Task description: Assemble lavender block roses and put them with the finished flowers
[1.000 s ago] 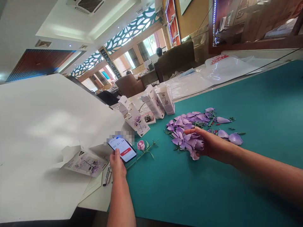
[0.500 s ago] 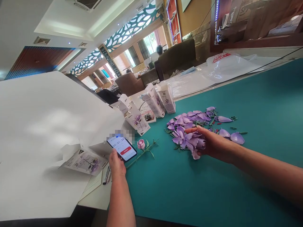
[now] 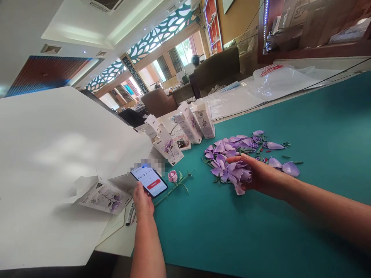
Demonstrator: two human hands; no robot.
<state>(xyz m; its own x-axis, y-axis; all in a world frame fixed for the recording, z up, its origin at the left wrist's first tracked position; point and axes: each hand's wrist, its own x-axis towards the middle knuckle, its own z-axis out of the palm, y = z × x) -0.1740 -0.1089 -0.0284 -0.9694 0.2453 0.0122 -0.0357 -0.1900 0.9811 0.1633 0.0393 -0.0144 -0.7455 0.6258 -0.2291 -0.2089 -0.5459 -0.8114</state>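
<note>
On the left, my left hand holds a phone whose lit screen shows a running timer and a red button. My right hand is wrapped round a purple flower, its fingers partly hidden behind the petals. The flower sits at the near edge of a pile of loose purple petals and green pieces on the green mat. Between the hands, a pink rose with a green stem lies beside the phone.
Several printed flower boxes stand behind the rose. Another box lies at the left by a marker. A large white sheet fills the left side. A plastic bag lies beyond the green mat.
The digits on the phone's timer have changed. Both hands and the flower show no clear movement.
</note>
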